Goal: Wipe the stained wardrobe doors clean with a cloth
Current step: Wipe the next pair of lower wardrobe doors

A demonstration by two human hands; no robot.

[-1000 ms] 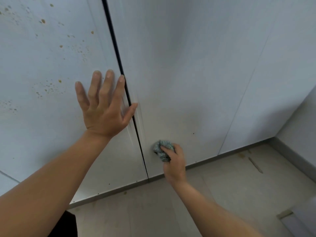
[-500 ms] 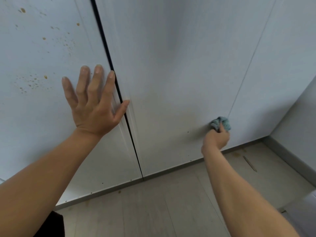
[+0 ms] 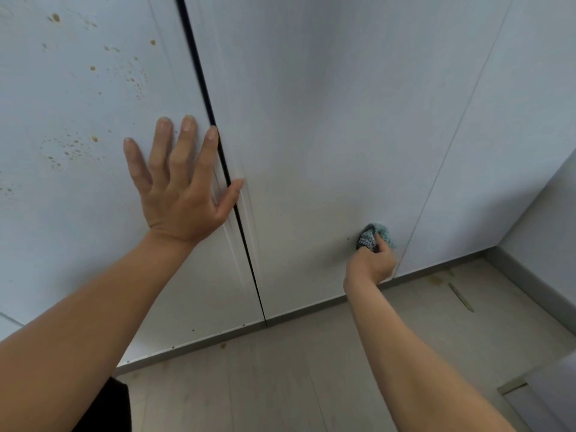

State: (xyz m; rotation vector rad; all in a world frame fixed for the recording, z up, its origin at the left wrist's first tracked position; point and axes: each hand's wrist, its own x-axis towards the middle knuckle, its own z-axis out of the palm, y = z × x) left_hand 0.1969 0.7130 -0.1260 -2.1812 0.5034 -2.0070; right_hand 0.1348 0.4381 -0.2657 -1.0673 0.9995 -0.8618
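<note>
Left door (image 3: 62,244) is showing brown spots (image 3: 93,139) beside my flat left hand (image 3: 177,194); my right hand (image 3: 372,265) is squeezing the cloth (image 3: 381,231) on the cleaner door (image 3: 327,120).

L hand (image 3: 179,194) flat on left door (image 3: 78,213), beside gap; R hand (image 3: 372,263) w/ cloth (image 3: 375,236) low on right door (image 3: 327,135), floor (image 3: 280,369) below.

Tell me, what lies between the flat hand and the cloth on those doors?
In the head view, between the left hand and the cloth runs the dark gap, then bare door with one tiny dark speck near the cloth.
</note>
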